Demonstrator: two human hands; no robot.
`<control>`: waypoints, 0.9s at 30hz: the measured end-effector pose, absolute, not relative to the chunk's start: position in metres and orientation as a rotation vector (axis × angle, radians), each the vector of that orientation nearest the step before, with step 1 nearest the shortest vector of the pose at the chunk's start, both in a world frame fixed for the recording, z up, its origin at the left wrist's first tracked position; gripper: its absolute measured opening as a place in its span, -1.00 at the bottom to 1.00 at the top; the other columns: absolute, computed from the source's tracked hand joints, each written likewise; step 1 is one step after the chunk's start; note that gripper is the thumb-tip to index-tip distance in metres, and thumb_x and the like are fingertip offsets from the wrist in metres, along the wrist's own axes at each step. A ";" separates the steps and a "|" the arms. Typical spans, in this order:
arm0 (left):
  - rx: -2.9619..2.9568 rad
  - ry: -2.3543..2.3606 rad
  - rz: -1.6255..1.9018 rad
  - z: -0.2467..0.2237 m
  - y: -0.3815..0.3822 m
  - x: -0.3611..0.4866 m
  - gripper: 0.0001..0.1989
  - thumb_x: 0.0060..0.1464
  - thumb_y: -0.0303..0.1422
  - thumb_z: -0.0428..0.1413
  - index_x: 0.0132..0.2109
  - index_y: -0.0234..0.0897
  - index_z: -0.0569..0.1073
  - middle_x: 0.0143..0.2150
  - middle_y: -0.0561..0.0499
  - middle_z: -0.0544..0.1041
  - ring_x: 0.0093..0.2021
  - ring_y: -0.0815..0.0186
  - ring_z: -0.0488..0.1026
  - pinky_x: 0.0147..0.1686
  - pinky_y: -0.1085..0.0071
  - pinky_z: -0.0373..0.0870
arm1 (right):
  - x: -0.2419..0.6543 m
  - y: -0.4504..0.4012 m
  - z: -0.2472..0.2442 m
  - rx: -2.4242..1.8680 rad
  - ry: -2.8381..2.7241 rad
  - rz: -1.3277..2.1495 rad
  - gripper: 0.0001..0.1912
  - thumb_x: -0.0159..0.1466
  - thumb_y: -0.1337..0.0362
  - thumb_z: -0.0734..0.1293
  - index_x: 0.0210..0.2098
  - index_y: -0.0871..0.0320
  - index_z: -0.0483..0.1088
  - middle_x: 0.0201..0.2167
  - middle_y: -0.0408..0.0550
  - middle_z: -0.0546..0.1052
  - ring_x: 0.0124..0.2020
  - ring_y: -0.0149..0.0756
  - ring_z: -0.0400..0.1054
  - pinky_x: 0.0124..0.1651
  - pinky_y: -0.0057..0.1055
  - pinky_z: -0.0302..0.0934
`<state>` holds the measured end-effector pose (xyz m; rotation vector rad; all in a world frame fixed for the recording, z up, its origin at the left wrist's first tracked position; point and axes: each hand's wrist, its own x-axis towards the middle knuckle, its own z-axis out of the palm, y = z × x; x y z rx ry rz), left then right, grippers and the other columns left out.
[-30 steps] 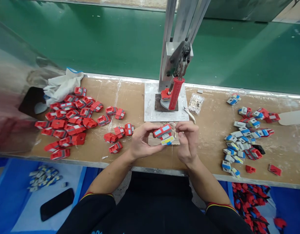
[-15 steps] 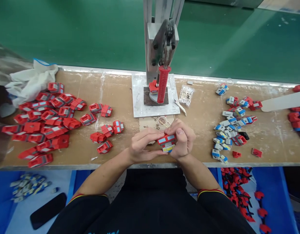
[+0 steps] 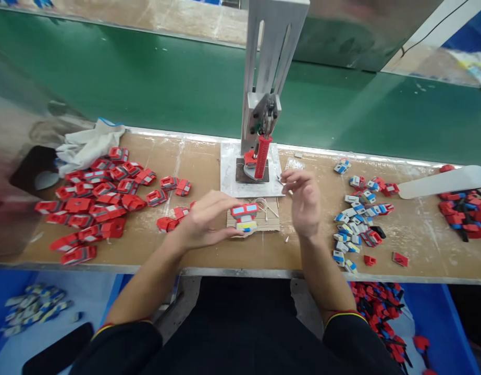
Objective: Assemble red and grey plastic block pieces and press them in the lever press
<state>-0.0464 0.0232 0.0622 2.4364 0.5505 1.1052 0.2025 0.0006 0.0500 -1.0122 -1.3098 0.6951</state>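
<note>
Between the thumb and fingers of my left hand (image 3: 205, 219) is a red toy part (image 3: 245, 210) with light-blue windows and a white and yellow lower piece. It is above a cardboard piece (image 3: 269, 224) at the front of the bench. My right hand (image 3: 305, 205) is raised to the right, apart from the part, its fingers loosely spread with nothing visible in them. Behind both hands stands a hand press (image 3: 266, 112) with a red handle (image 3: 263, 157). A red piece (image 3: 249, 157) sits at its base.
Many red toy parts (image 3: 103, 195) lie heaped on the left, near a white glove (image 3: 92, 145). White-and-blue parts (image 3: 353, 224) are scattered right, beside a long white tool (image 3: 439, 182). Blue bins (image 3: 445, 323) hold more parts below. Cotton swabs (image 3: 263, 209) lie on the cardboard.
My right hand has let go of the toy part and moved up and right. My left hand keeps hold of the part, now farther left. The camera view has tilted upward.
</note>
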 end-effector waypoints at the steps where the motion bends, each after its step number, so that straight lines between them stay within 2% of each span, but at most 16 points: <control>1: 2.507 0.553 1.010 0.071 0.032 -0.058 -0.56 0.25 -0.14 0.31 0.18 -0.21 0.53 -0.04 -0.13 0.68 0.00 0.15 0.62 0.03 0.22 0.60 | 0.212 0.009 0.052 -1.039 -1.363 0.696 -0.58 0.43 -0.20 0.18 -0.13 -0.02 0.43 0.00 -0.04 0.51 0.02 -0.16 0.41 -0.07 -0.21 0.32; 2: 2.567 0.569 0.889 0.079 0.041 -0.067 -0.59 0.25 -0.12 0.30 0.15 -0.20 0.55 0.01 -0.14 0.67 0.11 0.10 0.59 0.11 0.17 0.56 | 0.220 0.018 0.054 -1.063 -1.439 0.731 -0.57 0.42 -0.22 0.21 -0.13 -0.02 0.42 0.07 -0.03 0.49 0.10 -0.13 0.38 0.02 -0.16 0.31; 4: 2.648 0.573 0.643 0.089 0.065 -0.076 -0.63 0.26 -0.11 0.29 0.10 -0.19 0.57 0.11 -0.15 0.64 0.29 0.03 0.48 0.27 0.08 0.46 | 0.228 0.034 0.057 -1.065 -1.624 0.882 -0.54 0.39 -0.26 0.25 -0.14 -0.01 0.42 0.10 -0.01 0.48 0.13 -0.11 0.36 0.11 -0.09 0.28; 7: 2.682 0.599 0.367 0.092 0.105 -0.065 -0.65 0.20 -0.15 0.32 0.06 -0.20 0.59 0.41 -0.17 0.45 0.43 0.00 0.33 0.42 0.03 0.27 | 0.229 0.045 0.064 -0.944 -1.862 1.127 -0.50 0.38 -0.29 0.25 -0.12 0.00 0.42 0.00 -0.02 0.52 0.02 -0.15 0.40 0.12 -0.08 0.28; 10: 2.647 0.625 0.180 0.091 0.133 -0.045 -0.66 0.18 -0.19 0.32 0.05 -0.22 0.61 0.53 -0.12 0.29 0.52 0.01 0.22 0.47 0.09 0.16 | 0.233 0.036 0.080 -0.649 -1.934 1.273 -0.56 0.41 -0.25 0.26 -0.08 -0.04 0.43 -0.03 -0.04 0.57 -0.03 -0.18 0.47 0.06 -0.13 0.35; 12: 2.620 0.597 0.119 0.092 0.141 -0.035 -0.66 0.17 -0.21 0.31 0.06 -0.21 0.62 0.53 -0.09 0.30 0.52 0.03 0.23 0.46 0.15 0.16 | 0.239 0.029 0.100 -0.418 -1.866 1.283 -0.49 0.37 -0.35 0.23 0.00 -0.15 0.43 -0.03 -0.08 0.60 -0.03 -0.15 0.52 -0.04 -0.14 0.42; 14: 2.601 0.562 0.092 0.094 0.143 -0.030 -0.66 0.16 -0.22 0.31 0.07 -0.19 0.63 0.50 -0.08 0.35 0.47 0.06 0.31 0.40 0.23 0.24 | 0.240 0.030 0.129 -0.365 -1.773 1.195 -0.35 0.25 -0.51 0.20 0.07 -0.27 0.40 -0.01 -0.13 0.62 0.02 -0.09 0.55 -0.09 -0.11 0.48; 16: 2.586 0.572 0.083 0.096 0.142 -0.028 -0.66 0.15 -0.23 0.32 0.06 -0.18 0.63 0.47 -0.07 0.40 0.40 0.08 0.40 0.32 0.27 0.31 | 0.235 0.044 0.166 -0.460 -1.704 1.072 -0.25 0.16 -0.59 0.19 0.11 -0.33 0.37 0.04 -0.19 0.63 0.14 -0.07 0.54 -0.01 -0.07 0.50; 18: 2.577 0.615 0.069 0.099 0.140 -0.028 -0.65 0.14 -0.23 0.33 0.07 -0.17 0.62 0.46 -0.07 0.41 0.34 0.08 0.46 0.26 0.29 0.34 | 0.224 0.065 0.205 -0.470 -1.670 0.985 -0.31 0.25 -0.53 0.16 0.13 -0.30 0.38 0.11 -0.28 0.62 0.27 -0.13 0.48 0.19 -0.03 0.43; 21: 2.590 0.653 0.040 0.101 0.139 -0.027 -0.62 0.14 -0.22 0.33 0.09 -0.19 0.61 0.49 -0.12 0.37 0.35 0.04 0.45 0.28 0.25 0.32 | 0.212 0.094 0.242 -0.490 -1.689 0.853 -0.55 0.43 -0.29 0.15 0.06 -0.27 0.44 0.11 -0.41 0.62 0.36 -0.25 0.41 0.40 -0.13 0.26; 23: 2.598 0.655 0.040 0.101 0.140 -0.027 -0.61 0.15 -0.20 0.33 0.10 -0.20 0.60 0.49 -0.13 0.37 0.38 0.04 0.42 0.30 0.24 0.31 | 0.214 0.101 0.236 -0.545 -1.692 0.793 -0.61 0.41 -0.24 0.22 0.09 -0.29 0.41 0.16 -0.41 0.60 0.38 -0.23 0.40 0.40 -0.12 0.28; 25: 2.595 0.642 0.051 0.099 0.142 -0.027 -0.61 0.15 -0.20 0.32 0.10 -0.19 0.60 0.47 -0.13 0.39 0.37 0.05 0.44 0.29 0.25 0.32 | 0.225 0.098 0.204 -0.612 -1.668 0.738 -0.54 0.31 -0.21 0.36 0.12 -0.25 0.38 0.20 -0.29 0.57 0.33 -0.14 0.43 0.29 -0.08 0.41; 26: 2.591 0.631 0.059 0.099 0.143 -0.028 -0.61 0.15 -0.19 0.32 0.10 -0.19 0.60 0.47 -0.12 0.40 0.35 0.06 0.45 0.29 0.25 0.33 | 0.233 0.094 0.180 -0.670 -1.642 0.689 -0.53 0.28 -0.19 0.40 0.09 -0.19 0.39 0.16 -0.19 0.58 0.25 -0.12 0.48 0.20 -0.09 0.48; 27: 2.588 0.617 0.070 0.098 0.144 -0.028 -0.61 0.15 -0.19 0.32 0.10 -0.18 0.60 0.47 -0.12 0.40 0.35 0.06 0.46 0.28 0.25 0.33 | 0.240 0.091 0.154 -0.731 -1.630 0.632 -0.60 0.29 -0.14 0.40 0.02 -0.13 0.41 0.05 -0.13 0.61 0.12 -0.15 0.53 0.11 -0.12 0.51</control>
